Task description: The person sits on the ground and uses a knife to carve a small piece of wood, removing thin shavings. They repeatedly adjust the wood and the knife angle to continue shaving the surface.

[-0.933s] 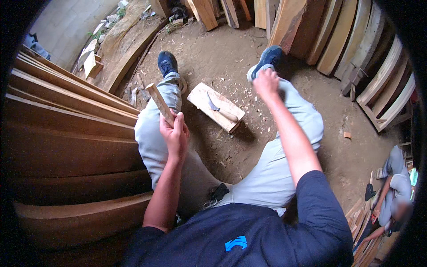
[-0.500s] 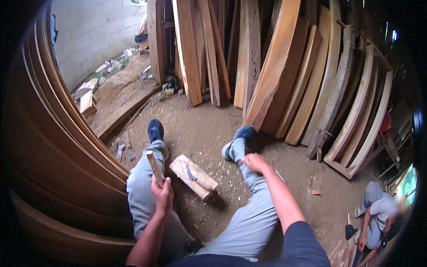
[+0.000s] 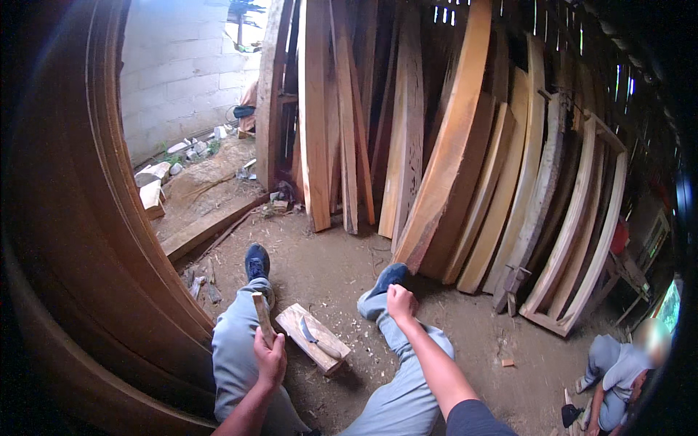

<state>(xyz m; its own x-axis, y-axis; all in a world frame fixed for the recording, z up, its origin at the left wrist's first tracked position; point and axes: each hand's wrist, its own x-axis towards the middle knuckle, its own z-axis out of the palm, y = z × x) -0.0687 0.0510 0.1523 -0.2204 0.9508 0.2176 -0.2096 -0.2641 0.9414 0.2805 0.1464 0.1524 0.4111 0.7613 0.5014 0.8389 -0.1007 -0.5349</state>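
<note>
My left hand (image 3: 270,356) is closed round the lower part of a short wooden stick (image 3: 262,318), which points up beside my left knee. Between my legs a wooden block (image 3: 297,324) lies on the dirt floor. On top of it rests a knife (image 3: 308,333) with a curved blade and a pale handle, touched by neither hand. My right hand (image 3: 401,302) is closed in a fist over my right shin, just behind the shoe. Whatever its fingers may hold is hidden.
Tall planks (image 3: 445,156) lean along the far wall, with a wooden frame (image 3: 568,328) at their right end. Large curved brown boards (image 3: 80,218) stand close on my left. Wood shavings and a small offcut (image 3: 507,362) lie on the floor. Another person (image 3: 618,370) crouches at the lower right.
My view has tilted up, showing more of the planks and wall. My right hand has shifted slightly left, nearer the shoe. The stick stays in my left hand, and the knife stays on the block.
</note>
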